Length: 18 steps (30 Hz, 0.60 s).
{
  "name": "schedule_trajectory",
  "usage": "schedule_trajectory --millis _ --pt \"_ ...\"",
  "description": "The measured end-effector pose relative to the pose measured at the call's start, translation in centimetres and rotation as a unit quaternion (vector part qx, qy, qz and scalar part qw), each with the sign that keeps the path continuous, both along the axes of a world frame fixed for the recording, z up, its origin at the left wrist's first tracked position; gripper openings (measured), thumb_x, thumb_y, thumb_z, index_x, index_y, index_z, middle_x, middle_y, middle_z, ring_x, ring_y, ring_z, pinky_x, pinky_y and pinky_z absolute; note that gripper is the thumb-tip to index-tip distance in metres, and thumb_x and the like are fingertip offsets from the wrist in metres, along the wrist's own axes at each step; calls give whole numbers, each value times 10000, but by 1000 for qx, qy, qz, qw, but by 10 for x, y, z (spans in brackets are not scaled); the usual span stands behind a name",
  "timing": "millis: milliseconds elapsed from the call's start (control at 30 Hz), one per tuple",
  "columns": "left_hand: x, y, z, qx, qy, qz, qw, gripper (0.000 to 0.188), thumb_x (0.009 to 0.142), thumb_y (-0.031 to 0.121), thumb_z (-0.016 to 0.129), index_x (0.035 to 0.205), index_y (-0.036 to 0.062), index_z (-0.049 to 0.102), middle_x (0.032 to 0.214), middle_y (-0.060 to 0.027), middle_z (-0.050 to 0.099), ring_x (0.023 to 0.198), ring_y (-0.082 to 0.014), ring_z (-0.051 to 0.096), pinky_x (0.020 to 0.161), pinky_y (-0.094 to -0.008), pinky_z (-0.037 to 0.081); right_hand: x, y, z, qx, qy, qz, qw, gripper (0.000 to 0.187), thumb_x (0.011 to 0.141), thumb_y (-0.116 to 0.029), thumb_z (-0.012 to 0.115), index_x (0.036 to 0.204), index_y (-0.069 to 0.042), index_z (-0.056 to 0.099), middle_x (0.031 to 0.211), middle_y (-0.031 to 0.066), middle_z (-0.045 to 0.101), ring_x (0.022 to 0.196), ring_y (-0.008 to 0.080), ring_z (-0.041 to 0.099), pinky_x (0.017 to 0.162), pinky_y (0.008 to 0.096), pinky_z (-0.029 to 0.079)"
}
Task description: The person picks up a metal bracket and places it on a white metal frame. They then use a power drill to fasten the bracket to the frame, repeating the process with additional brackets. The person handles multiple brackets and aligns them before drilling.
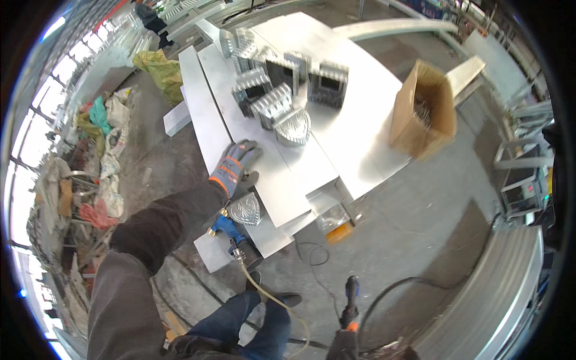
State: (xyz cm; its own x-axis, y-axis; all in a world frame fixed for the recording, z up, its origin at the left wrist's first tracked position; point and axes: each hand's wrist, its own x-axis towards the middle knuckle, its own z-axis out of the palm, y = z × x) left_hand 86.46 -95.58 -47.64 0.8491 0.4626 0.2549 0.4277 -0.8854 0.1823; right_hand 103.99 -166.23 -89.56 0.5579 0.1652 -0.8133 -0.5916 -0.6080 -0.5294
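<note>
My left hand, in a grey glove with orange bands, reaches over the pale metal panels, its fingers stretched out and nothing seen in them. Just below it lies a shield-shaped embossed metal piece. Beside that piece is a blue air tool with a pale hose. My right hand, gloved with an orange cuff, hangs low at my right side. It is closed on a dark elongated object with a blue spot; its kind is unclear. Several silver embossed metal pieces stand grouped farther up the panels.
An open cardboard box with small metal parts sits on the right side of the panels. Black cables cross the floor near my feet. Stacked metal profiles lie at lower right; sacks line the left. Another person stands far left.
</note>
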Motion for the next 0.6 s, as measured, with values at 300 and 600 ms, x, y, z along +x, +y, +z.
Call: schedule_trajectory --millis 300,600 --pt "-7 6 5 -40 -5 28 999 625 863 380 688 1423 126 570 1514 -161 490 1463 -362 393 1248 -550 261 -6 208 541 63 -428 331 838 269 834 -224 771 980 -18 676 735 137 659 636 233 667 605 369 508" --pt "-7 10 7 -81 46 54 994 690 880 475 680 1480 172 526 1558 -126 465 1494 -332 367 1278 -523 216 111 403 577 118 -572 551 596 447 866 -414 811 1149 -96 674 965 138 726 810 365 724 642 454 568"
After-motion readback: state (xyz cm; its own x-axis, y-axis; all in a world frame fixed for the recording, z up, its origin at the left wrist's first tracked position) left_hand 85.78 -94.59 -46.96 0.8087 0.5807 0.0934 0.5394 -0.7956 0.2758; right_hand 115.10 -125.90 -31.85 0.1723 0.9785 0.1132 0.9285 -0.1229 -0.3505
